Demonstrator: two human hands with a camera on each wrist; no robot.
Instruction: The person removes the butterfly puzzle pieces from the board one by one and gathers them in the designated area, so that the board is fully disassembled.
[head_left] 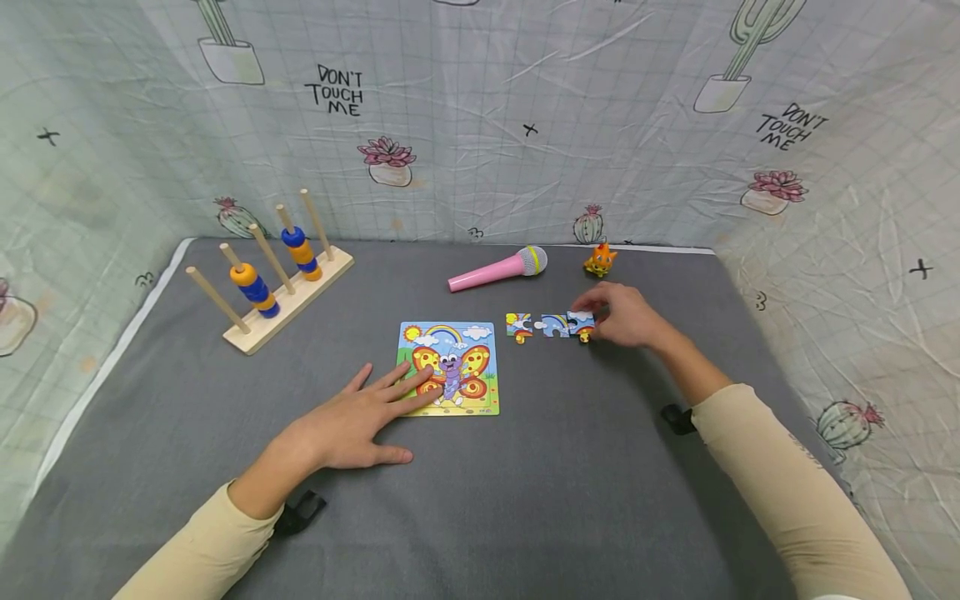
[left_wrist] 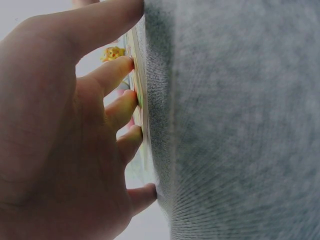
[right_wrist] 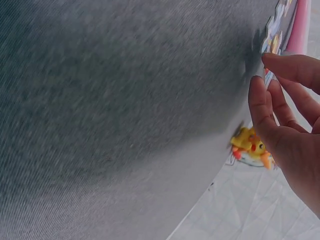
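My left hand (head_left: 348, 427) lies with spread fingers over the left part of a square butterfly puzzle (head_left: 476, 387), and the fingertips rest on its picture. To the right of it, three loose puzzle pieces lie in a row. The left piece (head_left: 516, 322) sits apart, while the middle piece with a rainbow (head_left: 555, 326) meets the right piece (head_left: 580, 322). My right hand (head_left: 628, 317) pinches the right piece at its right edge between thumb and fingers. In the right wrist view, the fingertips (right_wrist: 257, 82) close around the end of the row.
Behind the pieces lie a pink toy microphone (head_left: 495, 271) and a small orange and yellow figure (head_left: 600, 260). A wooden peg stand (head_left: 288, 304) with blue and orange rings stands at the back left. A patterned sheet (head_left: 480, 125) rises behind the grey table (head_left: 525, 500).
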